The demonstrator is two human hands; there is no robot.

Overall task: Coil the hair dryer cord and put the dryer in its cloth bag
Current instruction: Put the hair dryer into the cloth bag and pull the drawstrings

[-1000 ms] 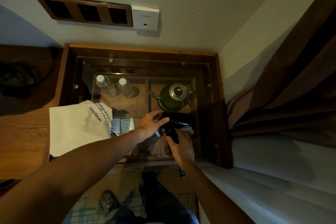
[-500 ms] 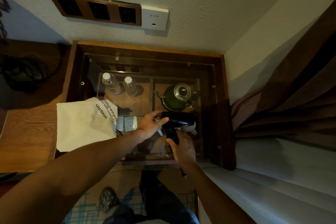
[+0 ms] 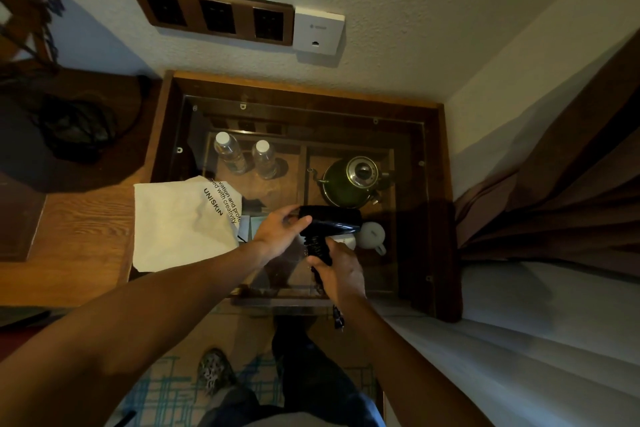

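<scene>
A black hair dryer (image 3: 332,222) is held over the glass-topped table (image 3: 440,218). My right hand (image 3: 341,270) grips its handle, where the black cord (image 3: 317,248) is wound in tight turns; the plug (image 3: 338,320) dangles under my right wrist. My left hand (image 3: 281,230) holds the dryer's rear end with curled fingers and thumb. The white cloth bag (image 3: 180,224) printed UNISKIN lies flat on the table's left edge, just left of my left hand.
Under the glass stand two water bottles (image 3: 242,158), a green kettle (image 3: 349,182) and a white cup (image 3: 372,236). Sockets (image 3: 211,14) sit on the wall behind. A brown curtain (image 3: 561,191) and a white bed (image 3: 536,340) lie to the right, a wooden desk (image 3: 69,236) to the left.
Both hands keep the same hold on the dryer. The view has shifted slightly, so the scene sits a little further right in the frame.
</scene>
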